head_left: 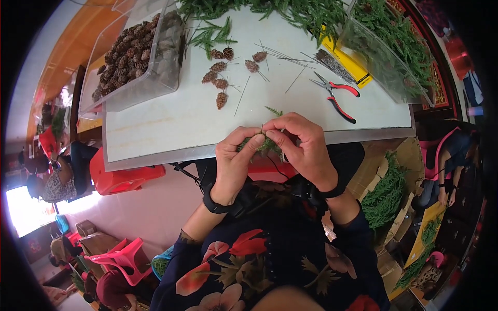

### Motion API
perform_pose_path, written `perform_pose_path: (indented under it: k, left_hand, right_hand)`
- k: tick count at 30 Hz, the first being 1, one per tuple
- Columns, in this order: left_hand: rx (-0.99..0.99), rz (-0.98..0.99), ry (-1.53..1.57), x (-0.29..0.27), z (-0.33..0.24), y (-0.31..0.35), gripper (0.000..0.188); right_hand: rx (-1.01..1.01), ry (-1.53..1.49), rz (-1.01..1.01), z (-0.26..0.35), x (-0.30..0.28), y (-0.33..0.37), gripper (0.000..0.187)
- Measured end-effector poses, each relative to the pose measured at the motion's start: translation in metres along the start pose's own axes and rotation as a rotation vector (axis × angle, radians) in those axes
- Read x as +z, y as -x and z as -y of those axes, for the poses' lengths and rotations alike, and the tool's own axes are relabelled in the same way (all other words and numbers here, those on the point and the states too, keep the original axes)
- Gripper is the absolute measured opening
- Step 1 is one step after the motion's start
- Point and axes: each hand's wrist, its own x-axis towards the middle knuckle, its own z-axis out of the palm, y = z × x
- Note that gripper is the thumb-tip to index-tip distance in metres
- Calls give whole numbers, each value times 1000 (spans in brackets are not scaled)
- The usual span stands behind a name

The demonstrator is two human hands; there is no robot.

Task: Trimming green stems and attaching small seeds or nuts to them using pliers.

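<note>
My left hand (236, 158) and my right hand (303, 142) meet at the near edge of the white table (171, 122), both pinching a small green fir sprig (263, 143) with a thin wire sticking up from it. A loose sprig tip (274, 111) lies just beyond my fingers. Farther out on the table lie several small brown pine cones (220, 83) with wire stems and a few bare wires (295, 79). Red-handled pliers (337, 96) rest to the right.
A clear bin of pine cones (137, 52) stands at the left of the table, another clear bin of green branches (389, 46) at the right, and loose greenery (270, 10) at the far edge. Red plastic stools (122, 179) and other seated people surround the table.
</note>
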Motion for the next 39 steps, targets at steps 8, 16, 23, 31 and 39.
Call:
perform_pose_path:
  k: [8,16,23,31,39]
  left_hand:
    - [-89,68,70,-5,-3,0,12]
    - [-149,123,87,-6,-3,1,12]
    - [-288,255,272,-14,-3,1,14]
    - [-403,419,267,-20,-10,0,15]
    - [-311,411,79,-19,-15,-3,14]
  right_hand:
    - [202,-133,120,7,-8,-4,4]
    - [218,-121,185,9,-14,-4,5]
    - [-200,104,136,-1,-16,0,17]
    - [-575,314,324,1,-34,-16,29]
    - [-552,516,437,6,-40,-25,29]
